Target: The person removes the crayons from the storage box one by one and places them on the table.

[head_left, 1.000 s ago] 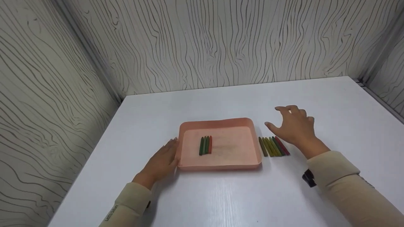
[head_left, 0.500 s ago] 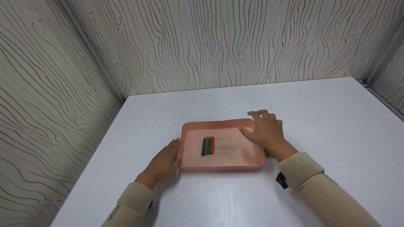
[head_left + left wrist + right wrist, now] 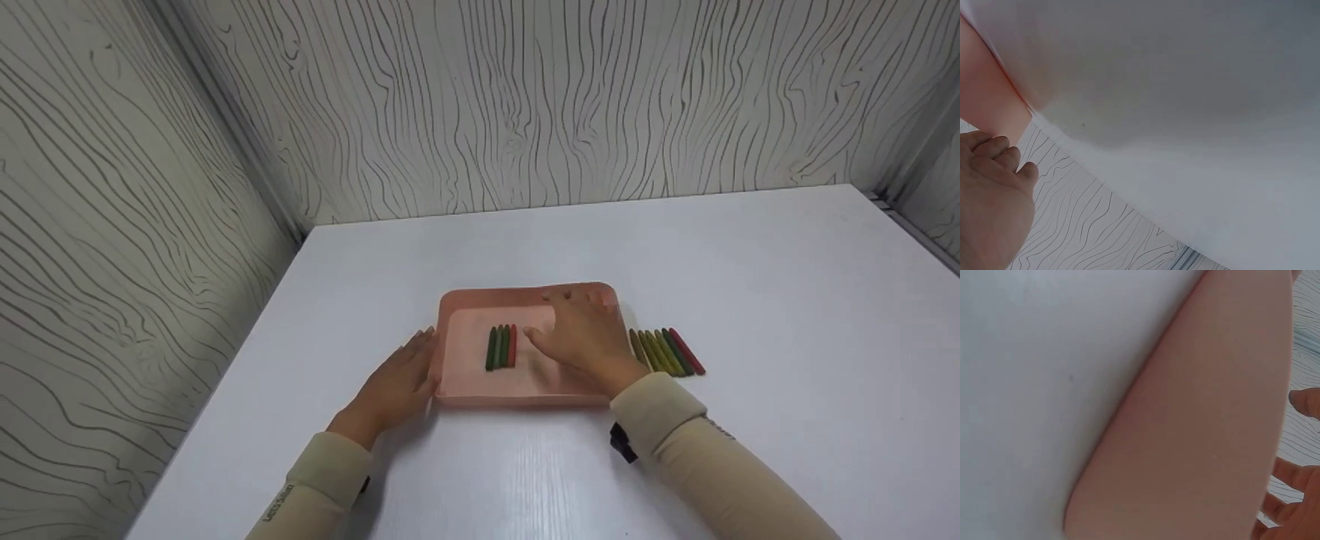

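A shallow pink tray (image 3: 480,401) sits on the white table. Inside it, toward the left, several crayons (image 3: 501,346) stand side by side in a row, dark green ones with a red one at the right end. My left hand (image 3: 394,386) rests along the tray's left wall, fingers straight. Over the right half of the tray is my right hand (image 3: 585,337), holding nothing, its thumb and fingers spread apart and the thumb tip just right of the red crayon. The left wrist view shows my left hand (image 3: 996,197) beside the pink wall.
Just right of the tray, a second row of crayons (image 3: 666,352) lies on the table (image 3: 787,315), olive, yellow, green and red, partly behind my right wrist. Wood-grain patterned panels (image 3: 525,105) rise behind the table and at its left.
My right hand has moved left, from beside the crayons on the table to over the tray, with its fingers still spread. My left hand has stayed at the tray's left wall.
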